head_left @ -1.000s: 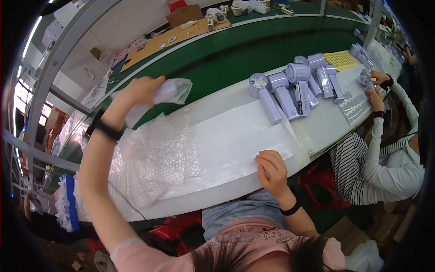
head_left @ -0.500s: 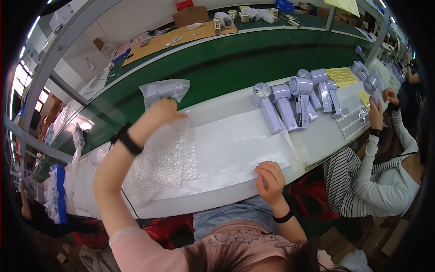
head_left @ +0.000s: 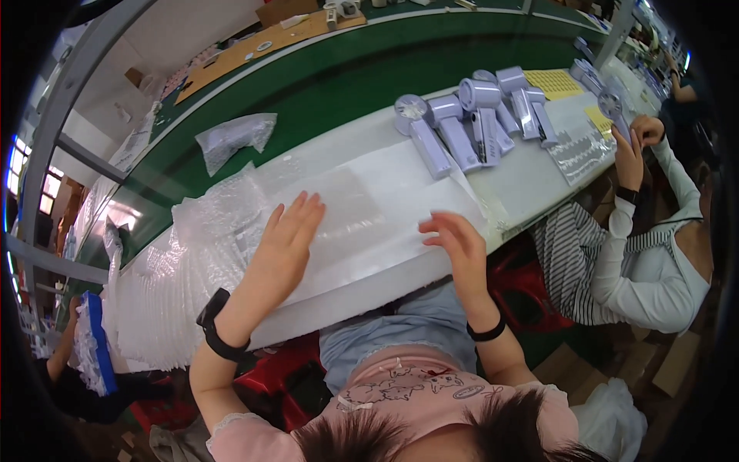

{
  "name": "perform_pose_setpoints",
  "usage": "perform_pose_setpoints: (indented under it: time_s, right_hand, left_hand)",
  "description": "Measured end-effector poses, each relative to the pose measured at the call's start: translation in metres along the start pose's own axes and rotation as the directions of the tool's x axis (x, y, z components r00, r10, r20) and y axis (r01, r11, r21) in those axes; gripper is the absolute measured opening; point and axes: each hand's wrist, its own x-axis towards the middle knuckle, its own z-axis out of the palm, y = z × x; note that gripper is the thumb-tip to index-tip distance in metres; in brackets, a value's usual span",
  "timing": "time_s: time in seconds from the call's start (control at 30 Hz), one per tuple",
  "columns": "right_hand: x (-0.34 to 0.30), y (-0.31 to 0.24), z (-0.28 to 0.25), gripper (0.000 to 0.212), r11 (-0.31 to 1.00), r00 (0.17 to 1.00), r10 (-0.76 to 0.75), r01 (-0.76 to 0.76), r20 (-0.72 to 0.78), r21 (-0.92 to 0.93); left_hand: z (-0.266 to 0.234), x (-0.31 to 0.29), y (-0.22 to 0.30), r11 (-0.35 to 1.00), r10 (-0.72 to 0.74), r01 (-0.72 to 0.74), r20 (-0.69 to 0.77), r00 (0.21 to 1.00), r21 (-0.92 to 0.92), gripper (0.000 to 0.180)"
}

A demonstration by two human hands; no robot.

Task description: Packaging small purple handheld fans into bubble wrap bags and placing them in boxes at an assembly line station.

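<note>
My left hand [head_left: 286, 239] is open and empty, its fingers stretched over the white work surface [head_left: 339, 266] beside the stacked bubble-wrap bags [head_left: 173, 300]. To its right, my right hand [head_left: 456, 237] hovers above the same surface with bent fingers apart and nothing in them. Several lilac handheld fans [head_left: 431, 146] lie in a group beyond my right hand. On the green belt [head_left: 308, 100], apart from my hands, rests a fan-shaped item in a bubble-wrap bag [head_left: 237, 141].
A co-worker [head_left: 654, 262] sits at the right, holding another lilac fan [head_left: 613, 108]. Near that person lie a yellow sticker sheet [head_left: 553, 83] and a clear sheet of labels [head_left: 583, 150]. A blue tray [head_left: 98, 343] stands at the far left. Metal frame posts [head_left: 65, 85] rise at the left.
My left hand has come back from the bagged item on the belt to the white surface. That item now lies by itself. My right hand's fingers have spread, and the view has shifted.
</note>
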Motion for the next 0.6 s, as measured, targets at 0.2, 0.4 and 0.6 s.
perform_pose_setpoints:
  time_s: [0.2, 0.4, 0.6]
  right_hand:
    - [0.019, -0.018, 0.006, 0.031, 0.673, 0.890, 0.336, -0.457, 0.309, 0.582]
    - [0.016, -0.014, 0.009, 0.027, 0.879, 0.918, 0.289, -0.367, 0.271, 0.306]
    - [0.018, -0.001, 0.023, 0.014, 0.969, 0.957, 0.235, -0.244, 0.170, 0.032]
  left_hand:
    - [-0.002, -0.003, 0.042, 0.968, 0.248, -0.249, 0.012, 0.969, 0.033, 0.043]
    - [-0.019, -0.008, 0.053, 0.897, 0.289, -0.311, 0.114, 0.950, 0.313, 0.045]
    - [-0.023, -0.019, 0.062, 0.939, 0.113, -0.066, -0.122, 0.986, 0.338, 0.047]
